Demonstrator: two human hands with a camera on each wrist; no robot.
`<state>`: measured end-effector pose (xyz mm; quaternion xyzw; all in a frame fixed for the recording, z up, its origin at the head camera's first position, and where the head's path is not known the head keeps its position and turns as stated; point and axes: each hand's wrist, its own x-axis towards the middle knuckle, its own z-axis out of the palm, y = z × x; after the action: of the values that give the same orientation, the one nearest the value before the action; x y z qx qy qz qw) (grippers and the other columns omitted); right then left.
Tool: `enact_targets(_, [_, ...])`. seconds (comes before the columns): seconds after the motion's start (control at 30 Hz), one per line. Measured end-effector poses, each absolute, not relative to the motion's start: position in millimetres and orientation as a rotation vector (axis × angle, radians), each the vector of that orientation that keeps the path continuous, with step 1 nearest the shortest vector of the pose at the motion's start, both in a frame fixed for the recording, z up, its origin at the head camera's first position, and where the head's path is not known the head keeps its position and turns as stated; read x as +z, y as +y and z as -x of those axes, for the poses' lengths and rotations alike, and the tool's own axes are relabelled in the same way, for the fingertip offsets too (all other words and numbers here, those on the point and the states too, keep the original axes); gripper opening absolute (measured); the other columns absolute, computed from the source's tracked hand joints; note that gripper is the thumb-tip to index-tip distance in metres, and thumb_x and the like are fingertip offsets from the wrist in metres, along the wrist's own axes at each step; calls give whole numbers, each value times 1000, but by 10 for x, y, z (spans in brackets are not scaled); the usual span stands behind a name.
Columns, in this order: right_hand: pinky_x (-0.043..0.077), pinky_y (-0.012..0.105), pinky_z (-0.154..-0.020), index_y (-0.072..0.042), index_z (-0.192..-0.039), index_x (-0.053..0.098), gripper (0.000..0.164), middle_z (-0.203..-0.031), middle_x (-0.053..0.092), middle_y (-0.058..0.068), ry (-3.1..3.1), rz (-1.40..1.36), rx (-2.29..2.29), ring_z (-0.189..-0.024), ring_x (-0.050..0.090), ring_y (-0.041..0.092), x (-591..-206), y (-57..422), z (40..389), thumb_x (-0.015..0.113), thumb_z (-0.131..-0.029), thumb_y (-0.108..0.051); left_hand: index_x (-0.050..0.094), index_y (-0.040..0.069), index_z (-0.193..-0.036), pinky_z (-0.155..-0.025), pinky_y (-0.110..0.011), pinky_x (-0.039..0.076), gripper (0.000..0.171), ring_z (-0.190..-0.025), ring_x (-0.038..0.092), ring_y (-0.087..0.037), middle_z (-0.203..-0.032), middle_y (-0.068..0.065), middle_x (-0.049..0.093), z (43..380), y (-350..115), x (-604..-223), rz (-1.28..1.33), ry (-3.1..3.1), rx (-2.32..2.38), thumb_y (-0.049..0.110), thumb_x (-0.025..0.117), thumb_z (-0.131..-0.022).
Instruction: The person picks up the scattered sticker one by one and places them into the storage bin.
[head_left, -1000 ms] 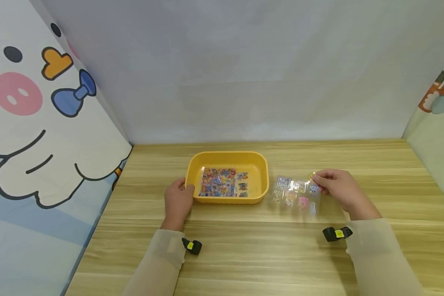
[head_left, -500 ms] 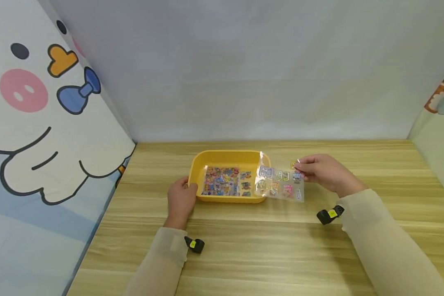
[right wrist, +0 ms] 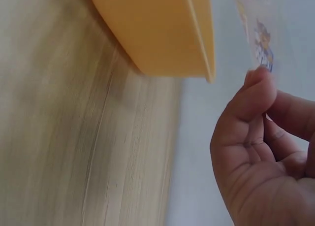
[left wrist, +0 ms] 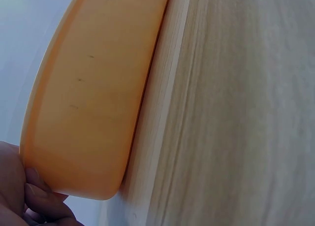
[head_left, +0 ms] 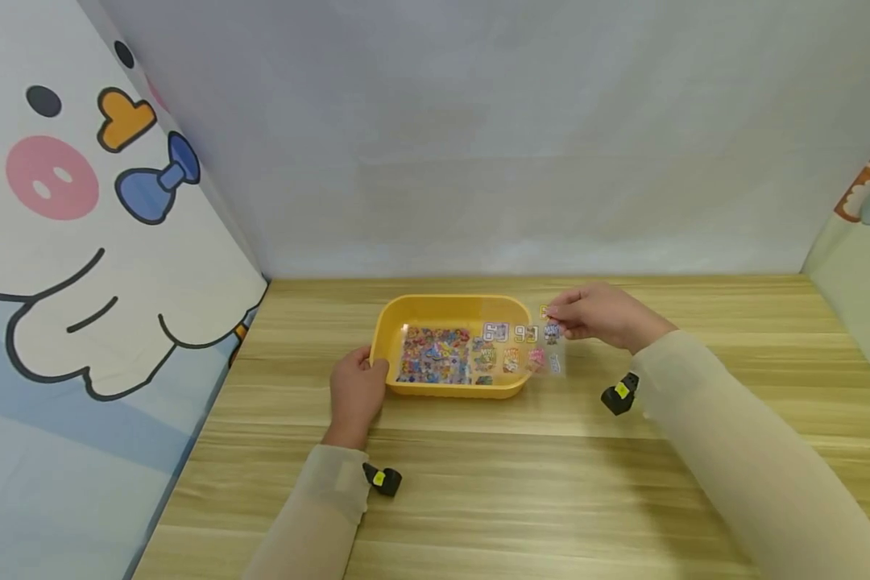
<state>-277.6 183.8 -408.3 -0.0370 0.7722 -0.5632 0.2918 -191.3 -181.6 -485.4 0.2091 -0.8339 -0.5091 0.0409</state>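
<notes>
A yellow plastic tray (head_left: 449, 391) stands on the table, and my left hand (head_left: 358, 395) grips its left rim, thumb on top. In the left wrist view the fingers (left wrist: 47, 201) curl under the rim at the tray's corner. My right hand (head_left: 602, 314) pinches a clear sticker sheet (head_left: 511, 346) by its upper right corner. The sheet hangs over the tray's right part and sticks out past its right rim. Inside the tray lies a sheet of colourful stickers (head_left: 435, 354), with more small printed pictures beside it, partly seen through the clear sheet.
The wood-grain table (head_left: 493, 491) reaches back to a pale backdrop (head_left: 522, 161). A cartoon-printed panel (head_left: 138, 322) borders the left side, another print stands at the far right. A black wrist camera (head_left: 619, 395) is strapped at the right sleeve, another at the left (head_left: 384, 481).
My right hand has carried the clear sticker sheet leftward and slightly away from me, from the table beside the tray to above its right part. The left hand stays on the rim.
</notes>
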Motion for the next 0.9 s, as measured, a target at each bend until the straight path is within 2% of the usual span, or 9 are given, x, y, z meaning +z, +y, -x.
enact_targets(0.37, [56, 35, -83, 9, -125, 63, 29, -99, 64, 11, 2162, 124, -1407, -81, 61, 15, -4045, 1507, 2873, 54, -107, -11, 68, 3, -129, -49, -25, 35, 39, -55, 43, -13, -69, -2, 52, 1921, -1809, -4839, -656, -2561, -1578, 18, 58, -94])
enact_targets(0.6, [55, 28, -73, 9, -115, 67, 23, -91, 66, 10, 2194, 133, -1380, -76, 62, 15, -4064, 1261, 2885, 57, -105, -9, 68, 3, -130, -48, -26, 35, 40, -54, 42, -14, -68, -2, 51, 1910, -1809, -4842, -655, -2564, -1574, 18, 58, -94])
enact_targets(0.9, [55, 26, -69, 7, -111, 72, 22, -91, 70, 10, 2296, 185, -1327, -72, 63, 13, -4122, 1079, 2867, 60, -104, -10, 68, 3, -131, -48, -26, 35, 41, -54, 43, -14, -68, -3, 52, 1920, -1797, -4843, -651, -2557, -1576, 18, 58, -94])
